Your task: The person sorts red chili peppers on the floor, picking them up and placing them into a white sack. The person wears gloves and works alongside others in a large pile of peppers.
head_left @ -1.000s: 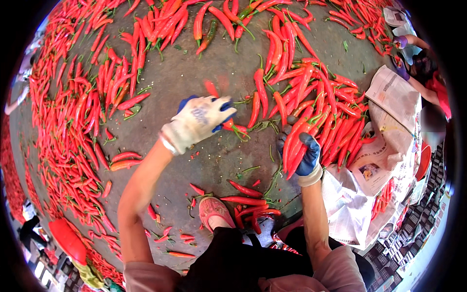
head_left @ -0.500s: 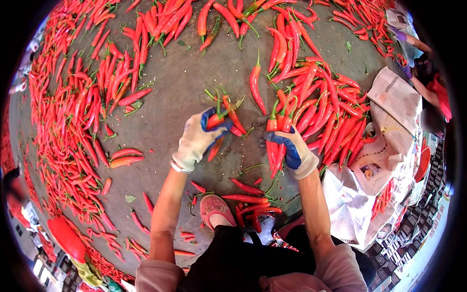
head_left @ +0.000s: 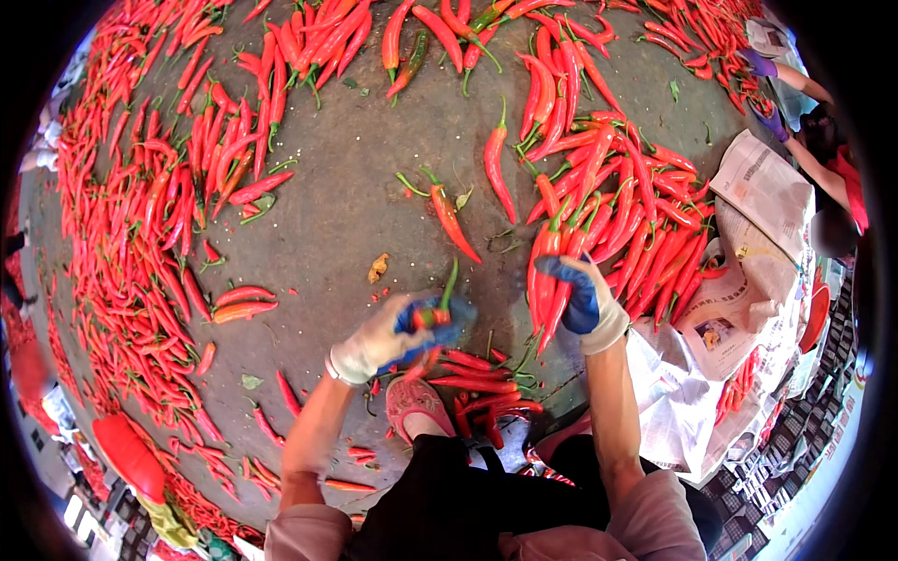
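Observation:
My left hand (head_left: 402, 334), in a white glove with blue coating and slightly blurred, is closed around a red chili pepper (head_left: 432, 318) whose green stem points up. To the right, my similarly gloved right hand (head_left: 587, 301) grips a small bunch of red chilies (head_left: 544, 285), its fingers along their right side. This bunch borders a larger heap of red chilies (head_left: 645, 229). One loose chili (head_left: 451, 222) lies on the grey ground beyond my left hand, and another chili (head_left: 499, 159) lies farther off.
A wide spread of chilies (head_left: 122, 234) covers the left side. Newspaper (head_left: 762, 234) and white sheeting (head_left: 669, 397) border the right heap. Several chilies (head_left: 472, 381) lie by my pink shoe (head_left: 414, 407). At far right another person's purple-gloved hand (head_left: 772, 122) is among chilies.
My left hand has moved down and nearer with a chili, leaving another on the ground. My right hand has shifted slightly right and nearer, the bunch moving slightly too.

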The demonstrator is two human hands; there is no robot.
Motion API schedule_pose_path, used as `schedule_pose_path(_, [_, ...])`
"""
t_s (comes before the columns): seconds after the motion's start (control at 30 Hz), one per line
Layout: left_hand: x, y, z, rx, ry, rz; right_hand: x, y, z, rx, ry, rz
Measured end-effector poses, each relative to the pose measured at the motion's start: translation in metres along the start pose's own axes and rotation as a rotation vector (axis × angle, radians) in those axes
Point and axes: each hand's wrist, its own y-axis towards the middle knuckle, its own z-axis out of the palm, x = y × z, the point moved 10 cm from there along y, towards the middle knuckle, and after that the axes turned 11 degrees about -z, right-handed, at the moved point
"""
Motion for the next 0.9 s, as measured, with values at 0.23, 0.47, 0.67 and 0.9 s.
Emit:
schedule_pose_path(0.23, [-0.092,-0.003,-0.048,-1.289,0.409,0.514,0.01,0.026,0.04,-0.058,0.152,0.099])
schedule_pose_path(0.47, [-0.096,0.017,-0.048,-1.313,0.799,0.254,0.041,0.06,0.034,-0.2,-0.336,-0.14])
schedule_pose_path(0.67, [-0.058,-0.004,-0.065,-0.776,-0.151,0.46,0.075,0.099,0.096,-0.119,-1.772,-0.172])
schedule_pose_path(0.9, [-0.017,0.004,-0.052,-0.002,-0.829,0.683,0.055,0.121,0.109,0.005,-1.929,-0.105])
